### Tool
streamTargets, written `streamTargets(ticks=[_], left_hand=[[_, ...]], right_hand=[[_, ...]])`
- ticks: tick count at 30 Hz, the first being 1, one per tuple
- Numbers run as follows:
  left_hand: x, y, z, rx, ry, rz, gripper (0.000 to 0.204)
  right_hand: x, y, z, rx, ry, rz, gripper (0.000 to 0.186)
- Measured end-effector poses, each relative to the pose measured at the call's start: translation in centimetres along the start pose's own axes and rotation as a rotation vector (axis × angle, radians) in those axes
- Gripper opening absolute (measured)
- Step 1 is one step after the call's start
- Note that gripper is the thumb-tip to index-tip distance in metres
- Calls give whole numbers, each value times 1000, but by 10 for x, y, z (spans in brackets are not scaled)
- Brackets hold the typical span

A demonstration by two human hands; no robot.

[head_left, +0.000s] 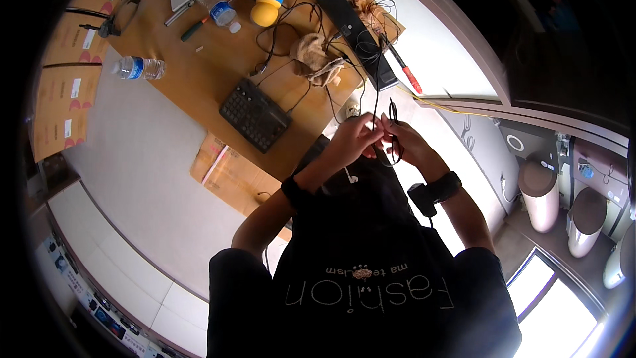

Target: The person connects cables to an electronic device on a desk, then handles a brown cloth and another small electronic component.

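A thin black cable (391, 105) is looped between my two hands in front of my chest, just past the table's near right corner. My left hand (354, 139) is closed in a pinch on it, thumb against the fingers. My right hand (407, 144) also grips the cable, with a loop hanging about its fingers. The fingertips of both hands nearly meet, so part of the cable there is hidden. Closest to my left hand on the wooden table (192, 93) is a black panel with many knobs and buttons (255, 114).
Behind my hands lie a brown cloth (311, 58), a long black bar (348, 26) and a red-handled tool (409, 78), among tangled cables. Further left are a yellow-and-blue rounded object (266, 10) and two water bottles (140, 67). Cardboard boxes (59, 103) stand at far left, grey cylinders (540, 192) at right.
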State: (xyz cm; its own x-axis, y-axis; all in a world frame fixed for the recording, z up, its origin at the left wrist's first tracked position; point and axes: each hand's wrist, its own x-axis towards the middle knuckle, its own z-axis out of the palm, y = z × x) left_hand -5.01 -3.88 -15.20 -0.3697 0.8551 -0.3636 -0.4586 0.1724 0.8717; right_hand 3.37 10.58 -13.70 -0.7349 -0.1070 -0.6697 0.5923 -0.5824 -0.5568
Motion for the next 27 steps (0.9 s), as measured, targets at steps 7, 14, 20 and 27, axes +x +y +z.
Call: streamTargets(ticks=[7,14,20,27], left_hand=[[6,32,-28,698,390,450,28],[5,52,-56,586,406,586,15],[-1,68,-60,458,418,634,15],[17,45,-92,485,-53,176,33]], right_hand=[[11,-24,33,-284,15,-116,52],[15,-38,69,-272,-60,-107,22],[18,-43,68,-46,-381,-119,19],[14,-59,72,-62,-587,-99,22]])
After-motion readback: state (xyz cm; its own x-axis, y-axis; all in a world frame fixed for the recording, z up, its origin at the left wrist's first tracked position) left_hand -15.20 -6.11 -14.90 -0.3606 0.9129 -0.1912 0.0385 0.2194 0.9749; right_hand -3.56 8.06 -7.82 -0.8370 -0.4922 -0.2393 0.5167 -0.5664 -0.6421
